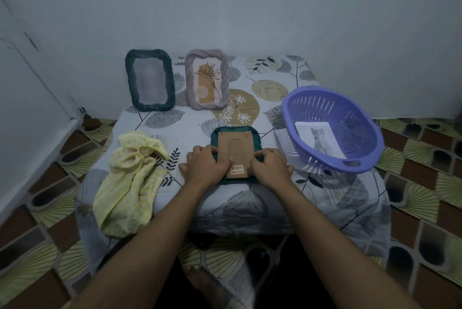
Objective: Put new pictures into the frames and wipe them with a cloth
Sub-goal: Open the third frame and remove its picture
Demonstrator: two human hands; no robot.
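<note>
At the near middle of the leaf-print cloth-covered counter (175, 118), flat and face down: dark green ribbed rectangular picture frame (235, 129). Likely light, rigid and glass-fronted, so fragile; best taken by its long side rims. On top, brown cardboard backing board (237, 146), thin, bendable. At its near side edges, left hand (208, 167) and right hand (270, 167), fingers (258, 157) curled, grasping the board; frame rim just outside.
</note>
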